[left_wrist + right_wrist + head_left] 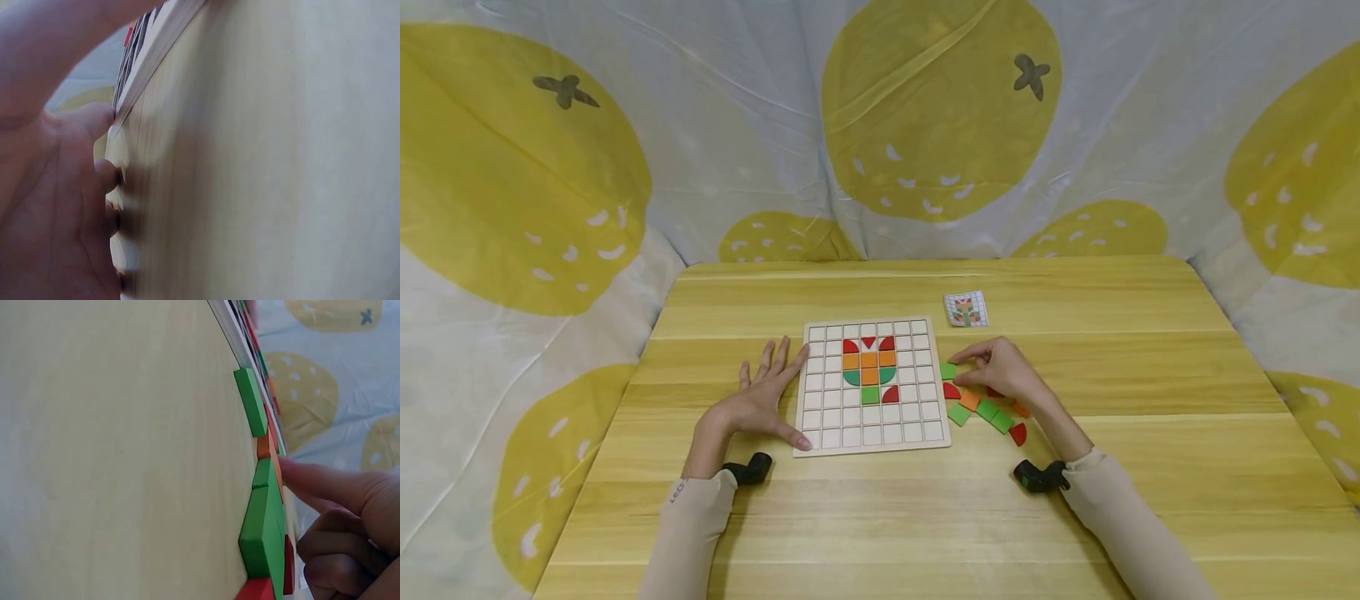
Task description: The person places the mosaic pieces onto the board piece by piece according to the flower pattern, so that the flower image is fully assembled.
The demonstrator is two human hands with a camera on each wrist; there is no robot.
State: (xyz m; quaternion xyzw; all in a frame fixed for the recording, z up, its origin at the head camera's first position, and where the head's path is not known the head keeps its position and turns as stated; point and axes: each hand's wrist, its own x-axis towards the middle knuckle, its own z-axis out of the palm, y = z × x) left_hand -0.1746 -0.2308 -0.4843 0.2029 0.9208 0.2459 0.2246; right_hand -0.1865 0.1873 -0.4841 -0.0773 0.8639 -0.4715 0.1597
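Note:
A square wooden grid board (872, 435) lies on the table. On it, red, orange, teal and green tiles form a tulip-like flower, with a green square (870, 395) and a red leaf-shaped tile (891, 394) at the bottom. My left hand (756, 404) spreads along the board's left side, thumb on the near corner and index finger at the edge. Just right of the board, my right hand (1006, 369) pinches a green square tile (948, 371) between thumb and index finger. In the right wrist view its other fingers (337, 572) are curled.
Loose tiles lie right of the board: an orange square (970, 400), several green squares (958, 414) and red rounded pieces (1018, 434), some partly under the right hand. A small picture card (966, 309) with a similar flower lies behind them. A fruit-print curtain (760, 125) encloses the table.

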